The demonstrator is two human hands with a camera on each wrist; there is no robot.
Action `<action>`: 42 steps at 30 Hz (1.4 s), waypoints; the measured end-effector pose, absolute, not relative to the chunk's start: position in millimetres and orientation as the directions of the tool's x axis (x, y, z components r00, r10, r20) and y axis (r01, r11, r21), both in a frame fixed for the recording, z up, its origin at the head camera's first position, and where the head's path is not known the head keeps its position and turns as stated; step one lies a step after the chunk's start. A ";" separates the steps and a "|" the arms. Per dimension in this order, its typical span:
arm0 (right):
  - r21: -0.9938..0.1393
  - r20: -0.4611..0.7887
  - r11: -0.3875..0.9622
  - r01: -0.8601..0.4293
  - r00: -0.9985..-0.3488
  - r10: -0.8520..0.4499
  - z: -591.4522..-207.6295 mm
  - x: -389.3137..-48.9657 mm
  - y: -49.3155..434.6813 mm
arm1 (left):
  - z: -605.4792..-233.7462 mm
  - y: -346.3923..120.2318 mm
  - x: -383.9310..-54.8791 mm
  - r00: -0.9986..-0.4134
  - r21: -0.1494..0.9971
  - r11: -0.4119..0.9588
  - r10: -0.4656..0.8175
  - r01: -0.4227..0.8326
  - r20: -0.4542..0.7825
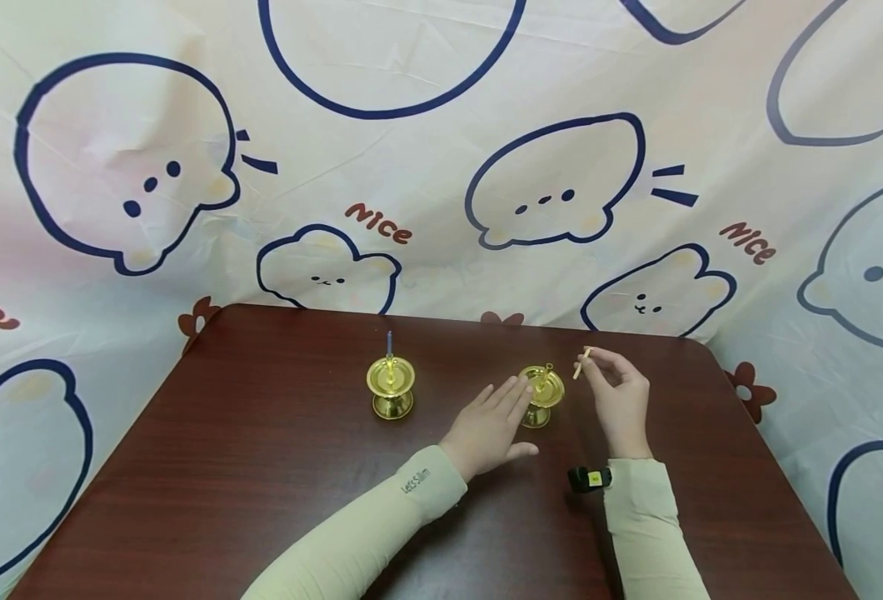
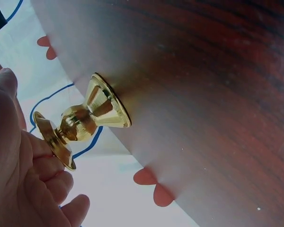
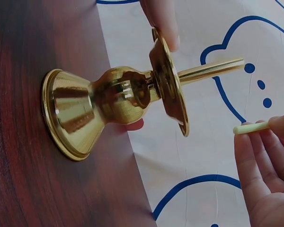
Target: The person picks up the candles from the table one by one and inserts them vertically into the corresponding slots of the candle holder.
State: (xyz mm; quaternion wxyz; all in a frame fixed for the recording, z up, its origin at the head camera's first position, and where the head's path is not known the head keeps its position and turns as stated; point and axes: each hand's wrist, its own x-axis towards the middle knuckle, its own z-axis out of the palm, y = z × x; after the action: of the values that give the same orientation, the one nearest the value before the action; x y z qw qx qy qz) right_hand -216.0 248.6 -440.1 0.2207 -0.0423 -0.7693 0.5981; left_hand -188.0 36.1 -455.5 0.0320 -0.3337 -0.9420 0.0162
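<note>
A brass candlestick (image 1: 536, 417) with a wide dish and a thin upright tube (image 3: 210, 71) stands on the table. My left hand (image 1: 484, 429) lies against its dish with straight fingers; a fingertip (image 3: 168, 28) touches the dish's rim in the right wrist view. To the right of the dish, my right hand (image 1: 623, 404) pinches a short, pale yellow candle (image 3: 251, 127) between thumb and fingers. The candle is apart from the tube and tilted in the head view. Further left stands a second brass candlestick (image 1: 392, 406), holding a thin blue candle (image 1: 390, 344) upright.
Both candlesticks stand toward the far side of a dark brown wooden table (image 1: 224, 450). A pale cloth (image 1: 426, 167) with blue cartoon outlines hangs behind and beside it. On the right wrist sits a small black device (image 1: 587, 479).
</note>
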 end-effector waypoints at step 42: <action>-0.883 0.459 0.227 -0.412 -0.859 0.226 -422.1 -214.2 223.7 | -455.4 37.5 -186.6 -0.779 -0.033 0.780 0.626 0.625 0.039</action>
State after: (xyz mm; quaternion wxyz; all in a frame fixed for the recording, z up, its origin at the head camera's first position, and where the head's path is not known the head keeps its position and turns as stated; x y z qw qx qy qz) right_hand -214.2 223.7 -422.1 0.2576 0.0628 -0.7398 0.6184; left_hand -186.6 37.5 -455.4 0.0237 -0.3318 -0.9430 0.0090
